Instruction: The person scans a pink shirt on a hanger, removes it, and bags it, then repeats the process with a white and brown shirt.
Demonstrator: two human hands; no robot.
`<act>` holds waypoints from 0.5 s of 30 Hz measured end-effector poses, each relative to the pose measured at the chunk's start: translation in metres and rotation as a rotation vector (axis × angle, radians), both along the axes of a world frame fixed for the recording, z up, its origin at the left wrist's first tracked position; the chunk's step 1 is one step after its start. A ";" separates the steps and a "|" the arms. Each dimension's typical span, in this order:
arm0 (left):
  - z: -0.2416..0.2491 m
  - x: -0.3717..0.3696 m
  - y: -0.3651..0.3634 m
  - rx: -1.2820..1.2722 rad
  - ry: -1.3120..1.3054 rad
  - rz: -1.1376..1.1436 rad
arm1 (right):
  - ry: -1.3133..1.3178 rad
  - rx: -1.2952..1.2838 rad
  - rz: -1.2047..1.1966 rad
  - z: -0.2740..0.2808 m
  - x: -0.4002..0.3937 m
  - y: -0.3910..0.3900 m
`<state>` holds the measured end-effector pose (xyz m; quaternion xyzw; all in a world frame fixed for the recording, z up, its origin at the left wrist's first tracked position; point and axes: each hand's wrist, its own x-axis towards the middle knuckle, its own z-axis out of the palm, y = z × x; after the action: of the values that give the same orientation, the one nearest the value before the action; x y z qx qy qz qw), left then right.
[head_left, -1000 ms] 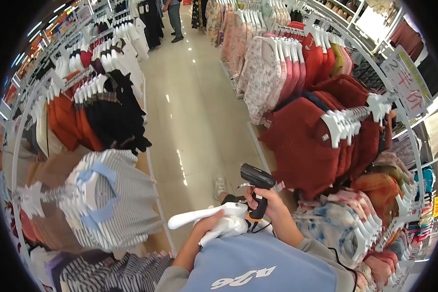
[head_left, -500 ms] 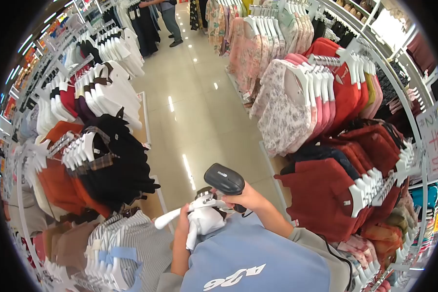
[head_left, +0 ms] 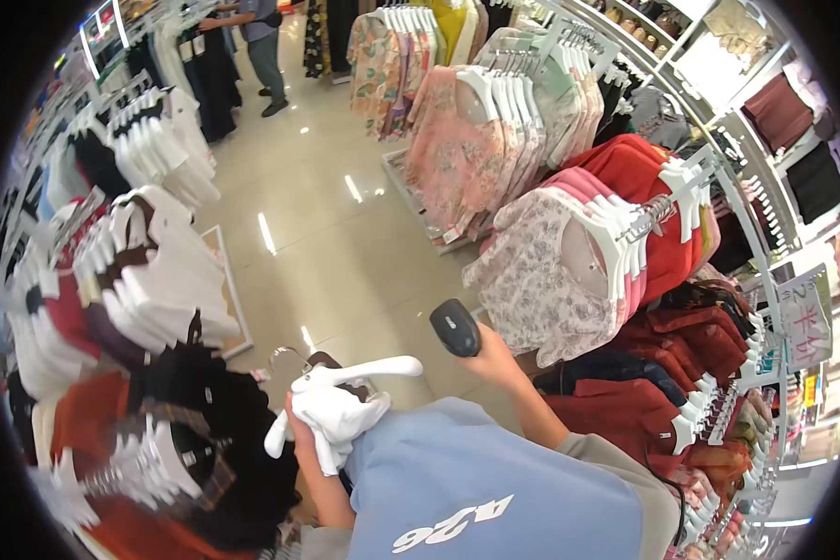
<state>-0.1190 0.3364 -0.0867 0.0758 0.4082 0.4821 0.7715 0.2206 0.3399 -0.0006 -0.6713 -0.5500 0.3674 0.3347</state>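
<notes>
My right hand (head_left: 491, 359) is closed around a black handheld scanner (head_left: 455, 328), which points up and to the left. Lower left of it, my left hand (head_left: 303, 431) grips a white hanger (head_left: 369, 370) with a bunched white garment (head_left: 336, 417) hanging from it. The metal hook of that hanger sticks up at the left. Most of my left hand's fingers are hidden behind the cloth. Scanner and hanger are apart, both held in front of my blue shirt.
Racks of white tops (head_left: 163, 271) and black tops (head_left: 210, 401) line the left. Floral blouses (head_left: 541, 271) and dark red tops (head_left: 616, 411) hang at the right. A tiled aisle (head_left: 317, 233) runs between; another person (head_left: 263, 56) stands at its far end.
The scanner and my right hand have moved right, away from the hanger. My left hand and the white garment have shifted left. The view has turned, and the racks appear shifted and tilted.
</notes>
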 end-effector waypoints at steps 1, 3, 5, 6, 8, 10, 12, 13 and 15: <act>0.003 -0.001 0.027 0.008 -0.024 -0.019 | -0.019 0.046 0.011 0.004 -0.005 0.019; 0.012 -0.003 0.081 0.027 -0.059 -0.052 | 0.049 0.074 -0.019 0.014 -0.016 0.055; 0.026 -0.006 0.118 0.013 -0.076 -0.084 | 0.136 0.073 -0.050 0.013 -0.020 0.075; 0.047 0.004 0.136 -0.055 -0.059 -0.121 | 0.182 0.035 -0.102 0.008 -0.019 0.083; 0.035 0.012 0.177 -0.081 0.006 -0.167 | 0.244 0.018 -0.176 0.002 -0.018 0.106; 0.031 0.029 0.217 -0.068 0.033 -0.198 | 0.261 0.069 -0.317 0.000 -0.012 0.125; 0.032 0.048 0.256 -0.063 0.058 -0.227 | 0.265 0.068 -0.363 -0.005 0.009 0.141; 0.032 0.057 0.277 -0.050 0.067 -0.285 | 0.278 0.044 -0.368 -0.016 0.025 0.150; 0.034 0.076 0.318 -0.028 0.095 -0.358 | 0.416 0.090 -0.385 -0.017 0.053 0.178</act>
<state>-0.0434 0.6540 -0.0524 0.1591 0.4306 0.3271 0.8260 0.2732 0.5177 -0.0176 -0.6579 -0.3477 0.4023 0.5333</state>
